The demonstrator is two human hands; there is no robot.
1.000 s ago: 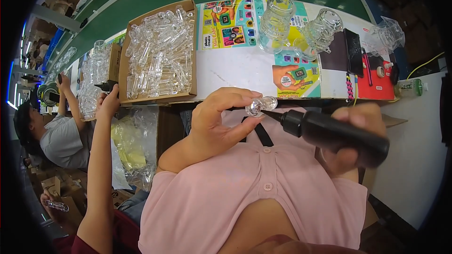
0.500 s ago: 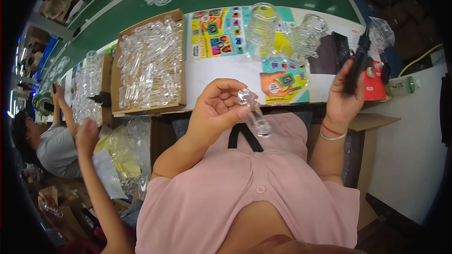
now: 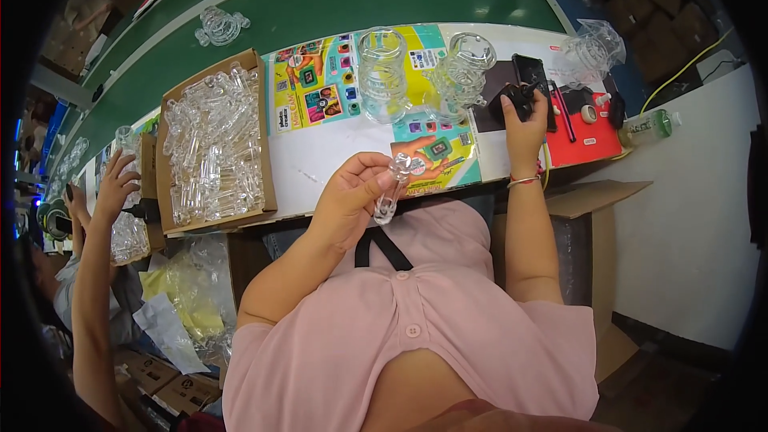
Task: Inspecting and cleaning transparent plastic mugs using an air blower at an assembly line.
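Observation:
My left hand [image 3: 352,196], in front of the table edge, has its thumb and fingers closed on a small clear glass tube [image 3: 387,198] with a knobbed upper end. The tube tilts, its lower end sticking out below my fingers. My right hand [image 3: 526,130] grips a black handheld tool [image 3: 518,99] over the right part of the table; its far end points away from me and its exact kind is hard to make out. Two larger clear glass vessels [image 3: 382,80] [image 3: 460,80] stand between my hands, farther back on the printed sheets.
A cardboard box [image 3: 262,144] full of clear glass tubes lies left of my left hand. Beyond my right hand are a dark phone [image 3: 528,69], pens [image 3: 562,112], a tape roll [image 3: 589,114] and a green-tinted bottle [image 3: 646,128]. Co-workers' arms [image 3: 94,272] reach in at the left.
My right hand has moved left and inward over the table, and the black tool has turned from upright to pointing away. My left hand still holds the glass tube. The view has shifted.

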